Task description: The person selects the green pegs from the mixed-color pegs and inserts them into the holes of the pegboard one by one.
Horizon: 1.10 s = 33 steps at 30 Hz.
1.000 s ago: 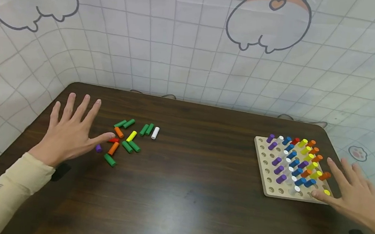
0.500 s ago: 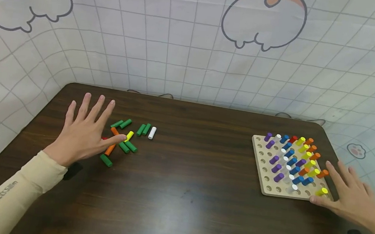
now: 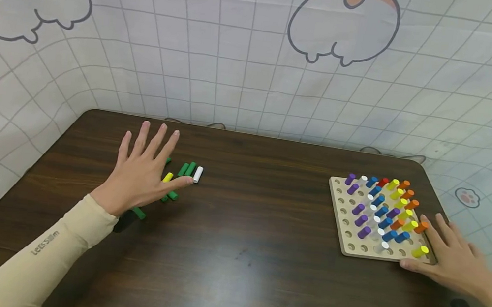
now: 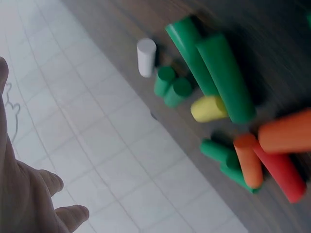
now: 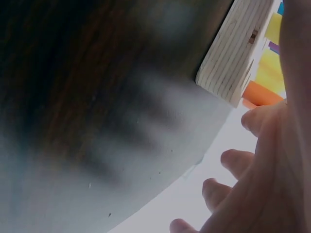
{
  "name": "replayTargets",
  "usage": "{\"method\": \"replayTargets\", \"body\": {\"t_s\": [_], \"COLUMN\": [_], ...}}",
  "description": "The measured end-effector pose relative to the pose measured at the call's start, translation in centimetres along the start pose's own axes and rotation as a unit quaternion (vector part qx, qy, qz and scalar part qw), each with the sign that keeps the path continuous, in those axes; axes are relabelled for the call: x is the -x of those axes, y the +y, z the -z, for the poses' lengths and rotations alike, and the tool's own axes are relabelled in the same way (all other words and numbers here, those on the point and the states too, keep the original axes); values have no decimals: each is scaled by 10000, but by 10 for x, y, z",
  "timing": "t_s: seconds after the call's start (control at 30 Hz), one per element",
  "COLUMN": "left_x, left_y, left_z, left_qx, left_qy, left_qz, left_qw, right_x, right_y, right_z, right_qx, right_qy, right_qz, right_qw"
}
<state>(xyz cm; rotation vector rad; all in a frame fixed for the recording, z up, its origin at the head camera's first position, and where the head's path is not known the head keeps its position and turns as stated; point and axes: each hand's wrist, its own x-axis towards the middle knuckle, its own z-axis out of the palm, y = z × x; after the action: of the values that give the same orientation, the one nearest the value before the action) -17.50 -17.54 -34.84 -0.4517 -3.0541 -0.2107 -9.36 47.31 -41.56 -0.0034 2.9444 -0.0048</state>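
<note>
My left hand (image 3: 141, 175) is spread over the loose pegs on the left of the table, palm down, and holds nothing. It hides part of the pile in the head view. In the left wrist view I see green pegs (image 4: 226, 77), a yellow peg (image 4: 209, 108), orange pegs (image 4: 249, 160), a red peg (image 4: 282, 174) and a white peg (image 4: 146, 57). My right hand (image 3: 458, 260) lies beside the near right corner of a pale wooden pegboard (image 3: 344, 239), fingers spread. Whether it touches the board, I cannot tell.
Several purple, white, blue, yellow and orange pegs (image 3: 419, 251) and a red one stand in the board, among bare holes. The dark wooden table (image 3: 239, 222) meets a white grid-patterned cloth (image 3: 253, 75) hanging behind and at the sides.
My left hand has moved right across the loose pegs, covering more of them. The right hand has shifted slightly left along the board's corner. The pegs and board look unmoved.
</note>
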Motion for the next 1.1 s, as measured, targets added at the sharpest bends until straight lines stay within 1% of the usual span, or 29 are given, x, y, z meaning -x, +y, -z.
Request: {"method": "replayTargets", "body": {"t_s": [0.27,0.5,0.63,0.8,0.93,1.1], "left_x": [-9,-16,-22,-27,-27,-27], "left_y": [18,31,41,60,77,98], "left_z": [-11,-14,-18,-22,-24,-27], "left_qx": [107,78,108,110,187,302], "left_qy": [-19,1,-28,-126,-164,-209], "left_qz": [-141,-309,-466,-640,-765,-867], "left_qw": [9998,9995,9989,9978,9968,9956], "right_x": [-3,-3,-2,-1,0,2], "right_y": [-1,-3,-5,-7,-8,-10], "right_z": [3,-1,-2,-1,-1,4], "right_qx": [-98,-116,-304,-529,-580,-643], "right_qy": [-234,-421,-540,-628,-641,-680], "right_qz": [69,168,149,187,210,266], "right_qw": [9997,9989,9980,9964,9960,9953]}}
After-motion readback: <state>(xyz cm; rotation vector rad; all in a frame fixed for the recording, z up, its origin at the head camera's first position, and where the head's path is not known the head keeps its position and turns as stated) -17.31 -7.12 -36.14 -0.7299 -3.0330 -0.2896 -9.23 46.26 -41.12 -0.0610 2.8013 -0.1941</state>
